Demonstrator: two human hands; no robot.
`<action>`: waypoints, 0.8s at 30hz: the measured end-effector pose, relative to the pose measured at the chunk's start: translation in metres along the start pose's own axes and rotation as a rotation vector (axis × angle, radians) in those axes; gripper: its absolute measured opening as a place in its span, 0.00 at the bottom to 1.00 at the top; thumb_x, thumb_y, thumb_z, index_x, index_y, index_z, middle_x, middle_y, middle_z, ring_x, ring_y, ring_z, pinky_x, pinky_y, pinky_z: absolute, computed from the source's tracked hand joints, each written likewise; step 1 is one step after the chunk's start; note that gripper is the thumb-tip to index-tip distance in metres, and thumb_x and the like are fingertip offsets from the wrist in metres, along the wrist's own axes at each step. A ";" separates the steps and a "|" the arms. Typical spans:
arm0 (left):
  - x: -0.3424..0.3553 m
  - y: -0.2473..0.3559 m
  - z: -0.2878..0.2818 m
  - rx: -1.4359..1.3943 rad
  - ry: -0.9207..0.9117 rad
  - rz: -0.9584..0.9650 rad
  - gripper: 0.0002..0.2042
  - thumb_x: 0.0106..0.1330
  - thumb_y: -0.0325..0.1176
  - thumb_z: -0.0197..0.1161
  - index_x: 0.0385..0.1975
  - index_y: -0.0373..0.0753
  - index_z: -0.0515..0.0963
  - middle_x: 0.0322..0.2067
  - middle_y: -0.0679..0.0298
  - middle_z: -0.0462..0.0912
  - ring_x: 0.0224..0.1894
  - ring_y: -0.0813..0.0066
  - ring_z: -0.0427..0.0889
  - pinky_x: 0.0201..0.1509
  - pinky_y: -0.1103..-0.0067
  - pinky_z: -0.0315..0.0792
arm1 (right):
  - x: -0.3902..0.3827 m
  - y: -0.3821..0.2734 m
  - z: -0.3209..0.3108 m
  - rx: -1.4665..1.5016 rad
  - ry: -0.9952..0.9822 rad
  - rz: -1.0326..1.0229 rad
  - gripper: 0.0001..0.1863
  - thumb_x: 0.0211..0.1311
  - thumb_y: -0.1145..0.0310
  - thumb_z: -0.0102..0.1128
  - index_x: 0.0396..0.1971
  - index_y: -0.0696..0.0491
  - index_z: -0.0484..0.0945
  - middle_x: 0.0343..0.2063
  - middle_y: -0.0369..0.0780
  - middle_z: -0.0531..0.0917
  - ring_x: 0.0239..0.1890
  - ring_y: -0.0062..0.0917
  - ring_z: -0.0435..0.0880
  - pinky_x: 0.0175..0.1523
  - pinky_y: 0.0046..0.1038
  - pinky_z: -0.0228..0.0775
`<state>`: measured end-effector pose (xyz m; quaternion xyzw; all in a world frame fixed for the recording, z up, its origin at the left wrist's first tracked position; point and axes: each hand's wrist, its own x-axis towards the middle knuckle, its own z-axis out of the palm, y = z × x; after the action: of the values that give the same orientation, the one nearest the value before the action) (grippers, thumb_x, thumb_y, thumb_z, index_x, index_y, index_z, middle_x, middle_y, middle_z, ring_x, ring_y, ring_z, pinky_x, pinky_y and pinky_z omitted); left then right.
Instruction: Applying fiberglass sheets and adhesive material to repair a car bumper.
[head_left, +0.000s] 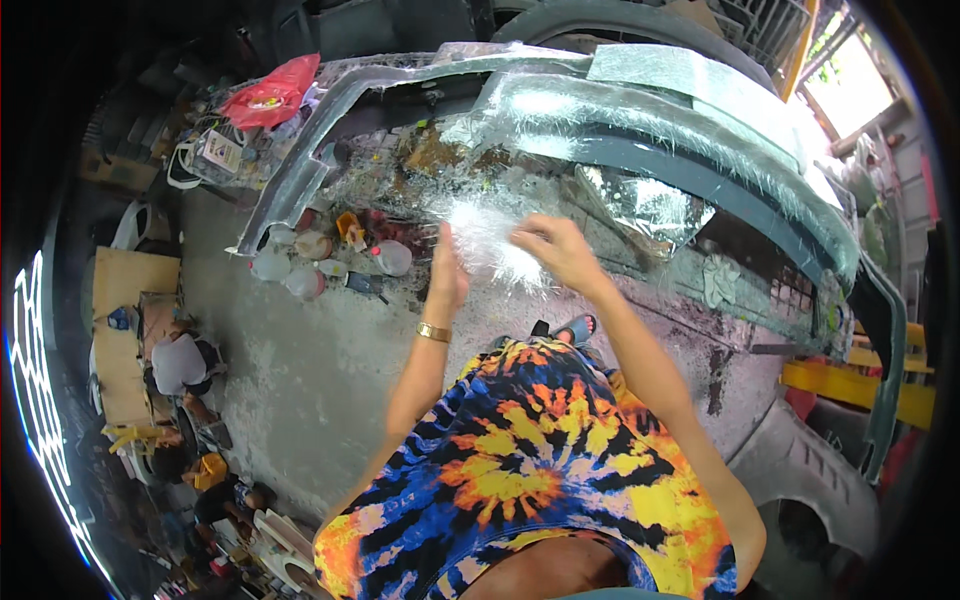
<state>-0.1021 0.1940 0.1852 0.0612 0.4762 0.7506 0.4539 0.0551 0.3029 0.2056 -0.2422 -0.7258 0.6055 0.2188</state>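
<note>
A tuft of white, frayed fibreglass mat (488, 240) hangs between my two hands, its loose strands sticking out on all sides. My left hand (450, 272), with a gold watch at the wrist, is closed on the tuft's left edge; its fingertips are partly hidden. At the right edge, my right hand (556, 248) pinches the strands between thumb and fingers. Beyond my hands lies a long, curved grey moulded part (690, 150), shaped like a car bumper. Stray white fibres bristle along its surface.
Plastic jugs (391, 258) stand on the floor left of my hands. A red plastic bag (270, 95) lies on the cluttered surface at far left. White sheet material (650, 70) rests over the part's back edge. People (182, 362) crouch at left. Another grey panel (810, 470) is at lower right.
</note>
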 end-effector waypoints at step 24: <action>0.097 -0.060 -0.140 0.032 0.139 0.118 0.11 0.73 0.34 0.50 0.46 0.33 0.73 0.36 0.58 0.81 0.35 0.67 0.79 0.40 0.73 0.75 | -0.073 0.041 0.035 -0.195 0.043 0.042 0.21 0.64 0.57 0.60 0.24 0.61 0.72 0.17 0.50 0.73 0.22 0.40 0.75 0.31 0.38 0.66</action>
<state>-0.1944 0.1813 0.0305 0.0443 0.5140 0.7708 0.3738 0.0949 0.2366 0.1572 -0.2902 -0.7713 0.5312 0.1970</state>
